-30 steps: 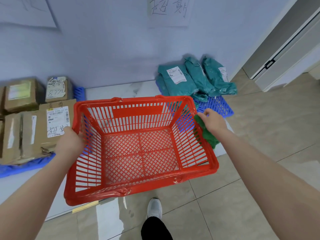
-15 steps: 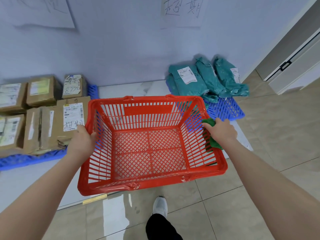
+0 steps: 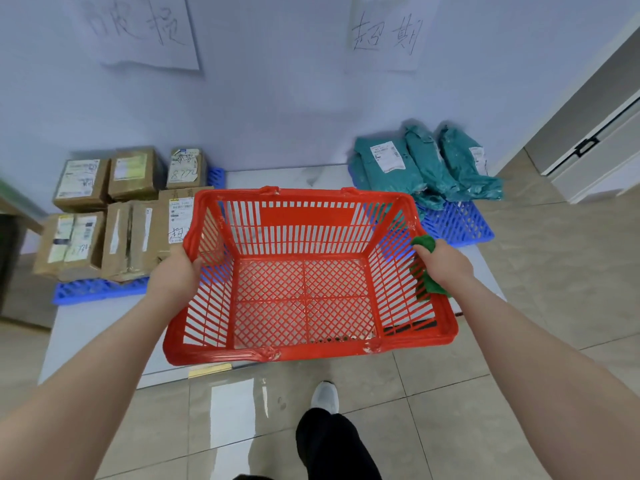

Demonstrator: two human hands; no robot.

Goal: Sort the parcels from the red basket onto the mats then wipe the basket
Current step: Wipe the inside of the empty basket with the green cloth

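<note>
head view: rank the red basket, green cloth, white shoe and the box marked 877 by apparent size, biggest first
1. red basket, by far, though held near the camera
2. box marked 877
3. green cloth and white shoe: about alike; the right hand hides part of the cloth, so unranked

- Paper sheet (image 3: 384,32) on the wall, above and to the right of the red basket (image 3: 308,216): two large handwritten characters, 超期.
- Second paper sheet (image 3: 138,29) on the wall, above and to the left of the basket: two fainter handwritten characters, seemingly 破损, blurred.
- Small cardboard box (image 3: 185,168) behind the basket's left rear corner: handwritten "877" plus a last stroke that cannot be made out.
- Larger cardboard box (image 3: 176,216) just beside the basket's left rim: white printed label, print too small to read, with handwritten 超 below it. What follows is hidden by the rim.
- Teal bag (image 3: 386,155) behind the basket's right rear corner: white shipping label, print too small to read.
</note>
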